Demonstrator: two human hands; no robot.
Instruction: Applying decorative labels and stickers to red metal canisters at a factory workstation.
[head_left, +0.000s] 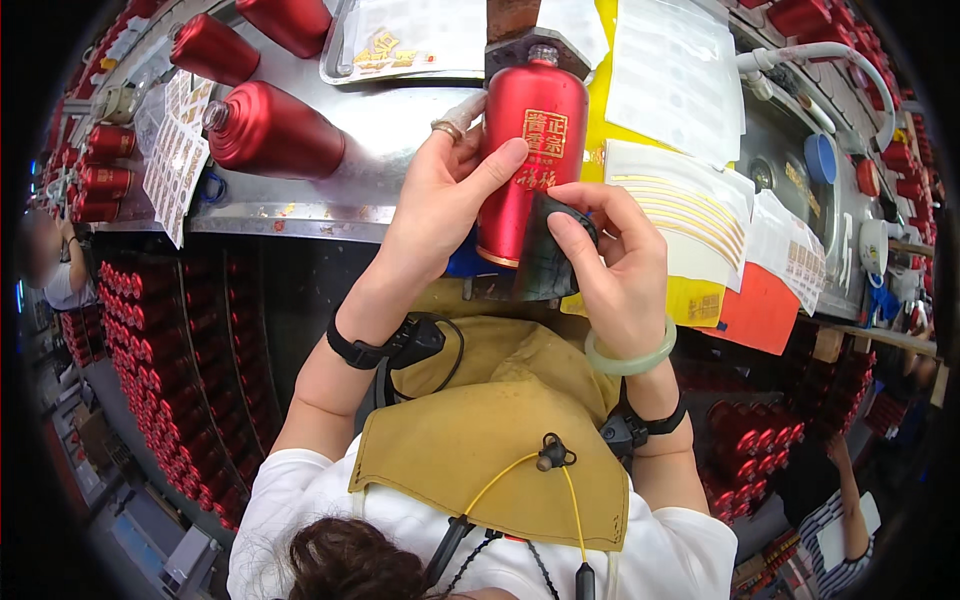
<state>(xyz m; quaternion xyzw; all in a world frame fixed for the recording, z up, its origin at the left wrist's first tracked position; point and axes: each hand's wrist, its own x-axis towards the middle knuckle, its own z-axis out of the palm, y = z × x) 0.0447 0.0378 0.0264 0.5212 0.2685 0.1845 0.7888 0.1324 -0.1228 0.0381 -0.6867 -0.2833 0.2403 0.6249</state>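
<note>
My left hand (440, 195) grips a glossy red bottle (548, 140) from its left side, thumb across the front. The bottle stands nearly upright in view, its clear-topped neck away from me, with gold characters and a gold square emblem on its face. In my right hand (620, 270), thumb and fingers pinch a dark, flat, scraper-like piece (543, 255) against the bottle's lower right side. The exact kind of that piece cannot be made out. A finger of my left hand wears a pale wrap.
Red bottles (275, 130) lie at the left of the metal table (390, 120), beside label sheets (178, 165). A metal tray (345, 70) holds gold decals. Rightward are a white sheet with gold strips (680, 215), yellow sheets (690, 300) and a curved white pipe (820, 52). Bottle racks (170, 370) stand below.
</note>
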